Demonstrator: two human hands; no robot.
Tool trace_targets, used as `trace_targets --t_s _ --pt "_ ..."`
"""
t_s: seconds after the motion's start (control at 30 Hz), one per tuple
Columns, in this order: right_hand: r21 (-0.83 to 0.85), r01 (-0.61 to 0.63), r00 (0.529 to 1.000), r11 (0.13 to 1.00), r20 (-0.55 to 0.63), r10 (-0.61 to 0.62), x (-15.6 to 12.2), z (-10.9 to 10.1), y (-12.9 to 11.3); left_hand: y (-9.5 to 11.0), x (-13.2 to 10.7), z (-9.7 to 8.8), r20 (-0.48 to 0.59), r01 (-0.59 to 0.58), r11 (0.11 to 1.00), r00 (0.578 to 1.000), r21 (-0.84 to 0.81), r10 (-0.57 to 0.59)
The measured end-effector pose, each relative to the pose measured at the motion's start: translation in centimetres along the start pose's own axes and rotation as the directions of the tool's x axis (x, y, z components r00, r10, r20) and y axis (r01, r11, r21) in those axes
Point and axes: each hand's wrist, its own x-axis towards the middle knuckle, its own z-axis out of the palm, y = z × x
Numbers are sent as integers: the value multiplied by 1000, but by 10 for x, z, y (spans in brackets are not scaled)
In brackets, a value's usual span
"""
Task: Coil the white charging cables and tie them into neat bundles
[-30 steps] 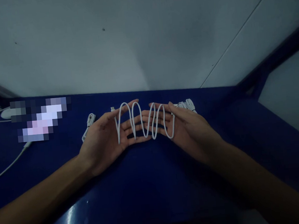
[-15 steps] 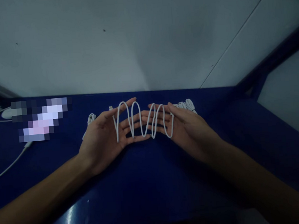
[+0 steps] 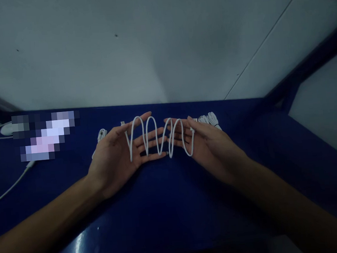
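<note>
Both hands over the blue table (image 3: 164,209), palms turned in toward each other, fingers spread and flat; neither is clenched; left hand (image 3: 115,158) and right hand (image 3: 213,148) meet at the fingertips near the middle; a white cable (image 3: 151,118) zigzags across the fingers of both, four arches standing up, low bends hanging just above the table top; the cable lies draped on the fingers rather than gripped in a fist; whether a thumb pins either end, cannot tell, too dim.

Change over the last second: very little; both hands and the cable have drifted a touch to the left; the fingertips overlap slightly less than before; the arch count is the same and the arches keep their shape, so the hold reads as steady, with no loop slipped or added.

Around: a small cable bundle (image 3: 100,137) lies on the table just behind the left hand; a second bundle (image 3: 211,118) lies just behind the right hand; both are apart from the held cable; a loose white lead (image 3: 11,187) runs off far left; a blurred patch (image 3: 47,135) sits left of the hands; a grey wall (image 3: 149,45) is behind.
</note>
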Motion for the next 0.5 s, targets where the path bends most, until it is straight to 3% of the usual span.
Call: trace_targets --t_s 0.5 --pt "-38 1 1000 999 -15 -1 -3 2 -3 0 2 -6 52 -4 999 999 -53 6"
